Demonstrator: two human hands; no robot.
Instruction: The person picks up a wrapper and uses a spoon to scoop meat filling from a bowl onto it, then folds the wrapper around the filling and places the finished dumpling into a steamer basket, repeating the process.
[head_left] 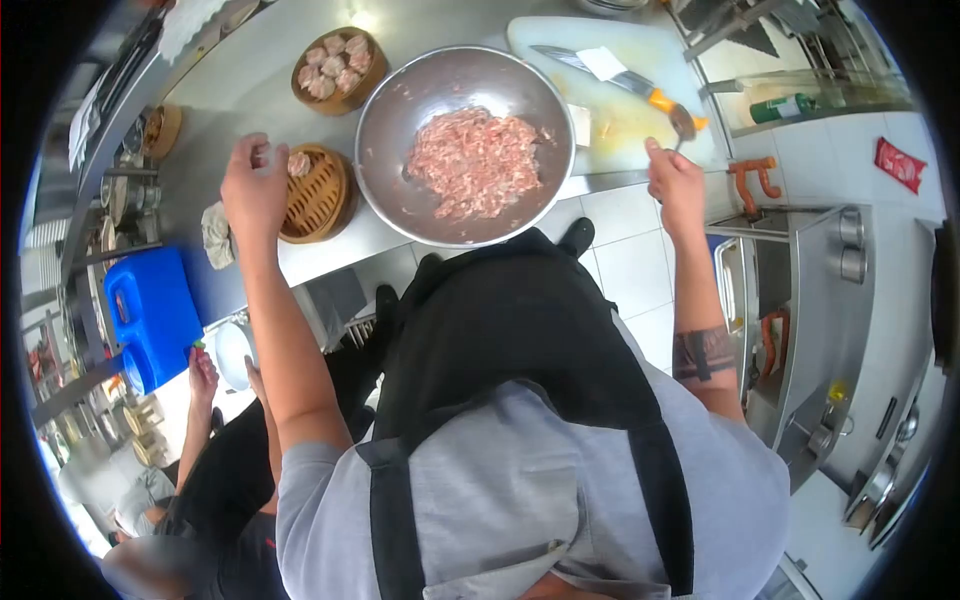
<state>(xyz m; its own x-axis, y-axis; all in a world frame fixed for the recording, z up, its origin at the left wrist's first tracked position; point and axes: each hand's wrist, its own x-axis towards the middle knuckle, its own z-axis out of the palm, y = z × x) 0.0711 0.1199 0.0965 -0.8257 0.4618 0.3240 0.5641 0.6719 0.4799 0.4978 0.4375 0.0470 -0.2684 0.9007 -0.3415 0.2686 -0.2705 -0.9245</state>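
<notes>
My left hand (255,190) is beside the bamboo steamer basket (322,205), its fingers loosely bent and apart with nothing visible in them. One dumpling (299,164) sits near that basket's upper left rim, close to my fingers. In my right hand (677,185) is a metal spoon (683,122), held up at the cutting board's near right edge. Between my hands stands a large steel bowl (385,185) with minced meat (475,163) in it. Another bamboo steamer (345,101), behind the first, holds several dumplings (333,66).
A knife (630,82) with an orange-yellow handle lies on the white cutting board (655,45). A crumpled cloth (218,235) rests at the counter's left. Below it is a blue jerrycan (150,310). At lower left, a co-worker's hands hold a pale bowl (235,355) and something green.
</notes>
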